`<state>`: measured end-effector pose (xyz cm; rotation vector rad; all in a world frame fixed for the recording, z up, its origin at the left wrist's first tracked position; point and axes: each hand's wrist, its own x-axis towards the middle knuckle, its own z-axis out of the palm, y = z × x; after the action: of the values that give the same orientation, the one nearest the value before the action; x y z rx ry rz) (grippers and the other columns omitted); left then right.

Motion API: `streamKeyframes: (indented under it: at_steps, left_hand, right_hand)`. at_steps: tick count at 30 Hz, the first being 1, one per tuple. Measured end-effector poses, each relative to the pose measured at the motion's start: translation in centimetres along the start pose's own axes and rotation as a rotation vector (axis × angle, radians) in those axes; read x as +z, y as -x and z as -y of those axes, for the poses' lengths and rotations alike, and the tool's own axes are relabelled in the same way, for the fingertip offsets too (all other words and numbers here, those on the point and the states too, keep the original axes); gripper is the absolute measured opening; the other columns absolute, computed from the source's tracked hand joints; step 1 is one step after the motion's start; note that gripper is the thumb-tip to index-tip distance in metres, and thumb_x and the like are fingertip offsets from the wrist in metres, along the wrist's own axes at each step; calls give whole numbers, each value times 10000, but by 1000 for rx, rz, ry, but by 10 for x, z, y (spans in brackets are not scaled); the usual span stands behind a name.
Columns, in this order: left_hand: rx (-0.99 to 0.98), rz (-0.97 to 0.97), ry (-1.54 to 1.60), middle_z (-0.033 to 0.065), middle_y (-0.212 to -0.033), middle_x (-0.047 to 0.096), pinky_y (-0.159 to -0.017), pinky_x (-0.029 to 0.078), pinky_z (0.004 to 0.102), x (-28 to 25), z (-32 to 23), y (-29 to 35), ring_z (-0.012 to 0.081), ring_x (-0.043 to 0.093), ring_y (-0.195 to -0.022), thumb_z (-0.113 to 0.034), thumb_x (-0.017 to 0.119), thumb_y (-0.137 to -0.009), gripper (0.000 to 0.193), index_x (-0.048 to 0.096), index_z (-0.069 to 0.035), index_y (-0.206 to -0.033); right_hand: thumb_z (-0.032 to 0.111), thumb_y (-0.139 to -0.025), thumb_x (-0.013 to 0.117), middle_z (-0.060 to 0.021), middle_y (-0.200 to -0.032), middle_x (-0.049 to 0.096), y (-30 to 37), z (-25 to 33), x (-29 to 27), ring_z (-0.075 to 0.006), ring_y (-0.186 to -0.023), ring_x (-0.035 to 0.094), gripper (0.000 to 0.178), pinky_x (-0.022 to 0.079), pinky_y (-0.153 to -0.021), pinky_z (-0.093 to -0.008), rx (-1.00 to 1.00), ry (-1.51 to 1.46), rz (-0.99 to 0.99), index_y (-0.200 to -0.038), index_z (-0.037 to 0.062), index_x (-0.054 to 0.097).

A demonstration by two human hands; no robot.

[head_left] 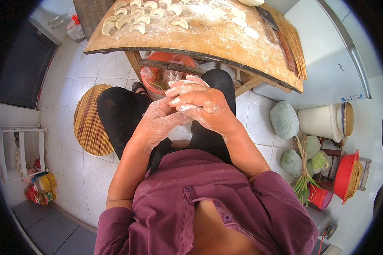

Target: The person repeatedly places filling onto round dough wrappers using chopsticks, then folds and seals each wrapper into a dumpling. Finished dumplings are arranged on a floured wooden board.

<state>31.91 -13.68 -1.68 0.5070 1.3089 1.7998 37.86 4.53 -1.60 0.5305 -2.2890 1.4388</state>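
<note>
My left hand (159, 117) and my right hand (203, 106) are pressed together in front of my lap, both dusted white with flour. The fingers of each are curled in against the other, and whatever lies between the palms is hidden. Beyond them stands a floury wooden board (191, 41). Rows of crescent-shaped dumplings (142, 19) sit on its left part, with a single dumpling (180, 23) nearer the middle. Several flat round dough wrappers (239, 21) lie to the right, beside loose flour.
A dark blade (266, 17), a brown wooden stick (286, 51) and a bristle brush (294, 42) lie at the board's right end. Beneath it is an orange-red basin (147, 78). A round slatted stool (91, 121) stands left; wax gourds (284, 120) and a red basin (344, 178) are right.
</note>
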Motion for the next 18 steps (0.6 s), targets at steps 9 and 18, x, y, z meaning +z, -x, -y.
streamKeyframes:
  at_steps: [9,18]
  left_hand:
    - [90,-18,-2,30,-1169,652,-938,487,278,4,-5,1,105,602,-1056,-78,697,-937,327,626,-21,-1251]
    - [159,-71,47,27,-1189,638,-971,469,282,9,-5,1,102,582,-1081,-10,671,-929,332,611,-15,-1256]
  right_hand:
    - [133,-873,700,-81,-1332,655,-3,8,1,-267,-1317,544,267,293,-1144,-471,-15,53,-20,-1137,107,727]
    - [180,-868,714,-76,-1339,649,-2,8,1,-283,-1362,504,289,265,-1154,-501,-62,154,-42,-1152,130,723]
